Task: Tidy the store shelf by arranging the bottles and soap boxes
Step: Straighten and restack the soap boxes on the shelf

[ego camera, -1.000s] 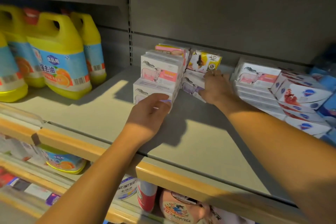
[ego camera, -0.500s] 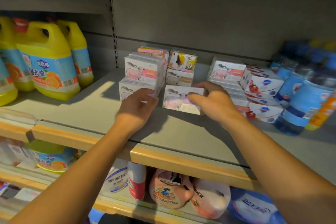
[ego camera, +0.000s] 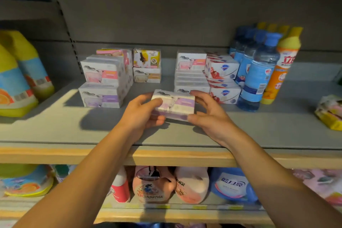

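Note:
Both hands hold a white and purple soap box (ego camera: 175, 104) just above the grey shelf (ego camera: 74, 127). My left hand (ego camera: 142, 114) grips its left end, thumb on top. My right hand (ego camera: 207, 114) grips its right end. Behind to the left stands a stack of white soap boxes (ego camera: 103, 83) with pink and purple labels. At the back middle two small boxes (ego camera: 147, 65) are stacked. To the right are a white box stack (ego camera: 191, 72) and red-and-white soap boxes (ego camera: 223, 77). Blue bottles (ego camera: 257, 74) and a yellow-capped orange bottle (ego camera: 279, 68) stand further right.
Yellow detergent jugs (ego camera: 16, 79) stand at the left end of the shelf. A yellow and pink packet (ego camera: 330, 112) lies at the far right. The wooden shelf lip (ego camera: 166, 156) runs below my wrists. The lower shelf holds pink and blue bottles (ego camera: 153, 185).
My right hand pulled the purple soap box forward from beside the stacks. My left hand left the left stack and took hold of the box's left end. The view shifted right.

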`<state>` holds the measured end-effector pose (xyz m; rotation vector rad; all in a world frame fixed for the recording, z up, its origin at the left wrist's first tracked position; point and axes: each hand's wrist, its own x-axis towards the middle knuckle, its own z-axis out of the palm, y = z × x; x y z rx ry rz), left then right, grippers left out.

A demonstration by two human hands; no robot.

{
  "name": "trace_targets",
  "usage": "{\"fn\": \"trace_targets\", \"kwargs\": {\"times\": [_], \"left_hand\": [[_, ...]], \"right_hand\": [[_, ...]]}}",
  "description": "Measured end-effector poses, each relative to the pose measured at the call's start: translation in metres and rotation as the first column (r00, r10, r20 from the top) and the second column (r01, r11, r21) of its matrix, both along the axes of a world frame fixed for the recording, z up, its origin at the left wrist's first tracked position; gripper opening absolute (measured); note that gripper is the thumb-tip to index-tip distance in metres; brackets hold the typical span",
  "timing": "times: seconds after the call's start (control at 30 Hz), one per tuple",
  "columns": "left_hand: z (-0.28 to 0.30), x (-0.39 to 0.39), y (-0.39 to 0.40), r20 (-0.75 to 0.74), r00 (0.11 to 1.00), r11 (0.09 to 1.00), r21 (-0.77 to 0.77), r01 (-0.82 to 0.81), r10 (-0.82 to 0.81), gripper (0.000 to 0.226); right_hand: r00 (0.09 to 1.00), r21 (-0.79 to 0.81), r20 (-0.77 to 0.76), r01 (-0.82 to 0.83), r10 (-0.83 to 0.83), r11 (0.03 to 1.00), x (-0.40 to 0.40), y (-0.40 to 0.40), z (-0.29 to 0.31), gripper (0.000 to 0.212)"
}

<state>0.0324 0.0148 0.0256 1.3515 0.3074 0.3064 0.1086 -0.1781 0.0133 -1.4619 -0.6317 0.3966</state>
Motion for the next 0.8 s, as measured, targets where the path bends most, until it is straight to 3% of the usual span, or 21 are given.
{"fn": "trace_targets", "kwargs": {"times": [0.13, 0.27, 0.37, 0.63, 0.8], "left_hand": [[-0.004, -0.001, 0.005, -0.009, 1.000, 0.999, 0.032, -0.005, 0.005, 0.030], [-0.007, -0.004, 0.003, -0.016, 1.000, 0.986, 0.167, 0.006, -0.003, 0.057], [-0.008, -0.003, 0.000, -0.048, 0.997, 0.967, 0.252, -0.043, 0.057, 0.066], [-0.007, -0.003, -0.004, -0.026, 0.997, 0.971, 0.231, -0.066, 0.074, 0.048], [-0.011, -0.008, -0.004, 0.066, 0.996, 0.973, 0.218, -0.079, 0.066, 0.026]], "right_hand": [[0.991, -0.041, 0.107, 0.083, -0.078, 0.996, -0.002, 0.005, -0.006, 0.057], [0.989, 0.020, -0.074, 0.132, -0.130, 0.991, 0.003, 0.005, -0.006, 0.043], [0.987, -0.029, -0.097, 0.127, -0.129, 0.991, 0.006, 0.004, -0.005, 0.033], [0.989, 0.020, -0.122, 0.092, -0.089, 0.996, 0.005, 0.002, -0.003, 0.027], [0.983, 0.006, -0.055, 0.178, -0.177, 0.984, -0.001, 0.006, 0.000, 0.022]]}}
